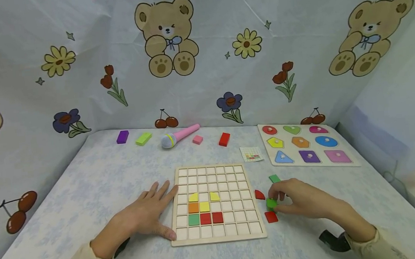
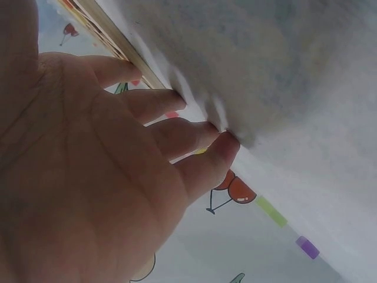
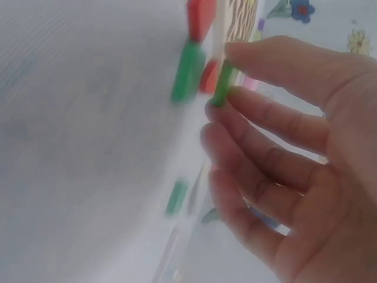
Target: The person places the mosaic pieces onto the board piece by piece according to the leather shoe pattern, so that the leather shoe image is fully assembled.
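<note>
A wooden grid board [image 1: 234,227] lies flat on the table, with several yellow, orange, green and red tiles in its cells. My left hand [image 1: 146,215] rests beside its left edge, fingers spread, the thumb at the near left corner. To the right of the board, my right hand [image 1: 306,198] pinches a small green tile [image 3: 222,84] between thumb and fingertips. Below the held tile lie a red square tile [image 1: 271,217] and, in the right wrist view, another green tile [image 3: 188,72]. A red quarter-round tile [image 1: 259,195] sits by the board's right edge.
A further green tile [image 1: 274,178] lies just beyond my right hand. Behind the board are a small pattern card [image 1: 251,154], a shape puzzle board [image 1: 295,161], a pink toy microphone [image 1: 180,136] and several blocks, including a purple block [image 1: 122,137]. A bear-print cloth [image 1: 207,84] hangs behind.
</note>
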`<move>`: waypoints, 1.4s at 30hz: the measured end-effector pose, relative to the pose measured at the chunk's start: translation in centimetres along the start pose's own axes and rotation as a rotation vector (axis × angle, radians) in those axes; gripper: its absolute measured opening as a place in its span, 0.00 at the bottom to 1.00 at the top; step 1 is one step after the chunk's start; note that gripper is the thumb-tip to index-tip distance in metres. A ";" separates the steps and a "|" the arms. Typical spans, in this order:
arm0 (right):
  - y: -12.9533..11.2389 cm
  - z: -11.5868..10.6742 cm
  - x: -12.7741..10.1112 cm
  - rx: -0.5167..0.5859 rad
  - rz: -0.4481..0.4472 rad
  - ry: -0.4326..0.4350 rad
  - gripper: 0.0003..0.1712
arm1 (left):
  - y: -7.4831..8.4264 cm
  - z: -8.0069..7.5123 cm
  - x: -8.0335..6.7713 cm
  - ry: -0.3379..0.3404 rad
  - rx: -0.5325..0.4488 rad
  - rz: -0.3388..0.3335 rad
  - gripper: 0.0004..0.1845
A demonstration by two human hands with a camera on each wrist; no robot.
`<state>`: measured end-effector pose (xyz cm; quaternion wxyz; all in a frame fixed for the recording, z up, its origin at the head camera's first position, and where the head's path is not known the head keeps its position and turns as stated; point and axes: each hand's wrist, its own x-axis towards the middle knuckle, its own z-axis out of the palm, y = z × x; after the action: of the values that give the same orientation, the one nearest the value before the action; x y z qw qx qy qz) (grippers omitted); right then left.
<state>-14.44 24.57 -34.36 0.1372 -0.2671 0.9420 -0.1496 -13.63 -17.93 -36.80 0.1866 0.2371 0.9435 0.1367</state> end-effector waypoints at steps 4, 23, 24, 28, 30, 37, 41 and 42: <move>-2.0 0.3 1.4 -0.010 -0.053 0.012 0.10 | -0.1 -0.1 0.0 0.000 -0.002 0.001 0.69; -7.7 2.8 5.7 -0.057 -0.308 -0.065 0.08 | -0.1 0.0 0.1 -0.010 0.003 -0.005 0.69; -7.8 2.9 5.7 -0.066 -0.311 -0.061 0.08 | -0.1 0.0 0.1 -0.007 0.002 -0.003 0.69; -7.9 3.1 5.6 -0.068 -0.309 -0.059 0.08 | -0.2 0.1 0.1 -0.004 -0.002 0.000 0.69; -7.9 3.1 5.5 -0.060 -0.307 -0.055 0.08 | -0.2 0.1 0.0 -0.004 -0.001 -0.001 0.69; -7.9 3.1 5.3 -0.056 -0.312 -0.051 0.13 | -0.3 0.0 -0.1 -0.004 0.016 -0.007 0.69; -7.8 3.1 5.0 -0.075 -0.320 -0.051 0.13 | 0.0 -0.1 -0.2 -0.005 0.005 0.003 0.68; -7.8 3.1 4.9 -0.077 -0.322 -0.052 0.13 | 0.1 -0.1 -0.2 -0.004 0.004 0.005 0.68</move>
<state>-13.85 14.94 -35.29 0.1256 -0.4236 0.8881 -0.1266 -13.47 -17.99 -36.66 0.1876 0.2401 0.9428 0.1350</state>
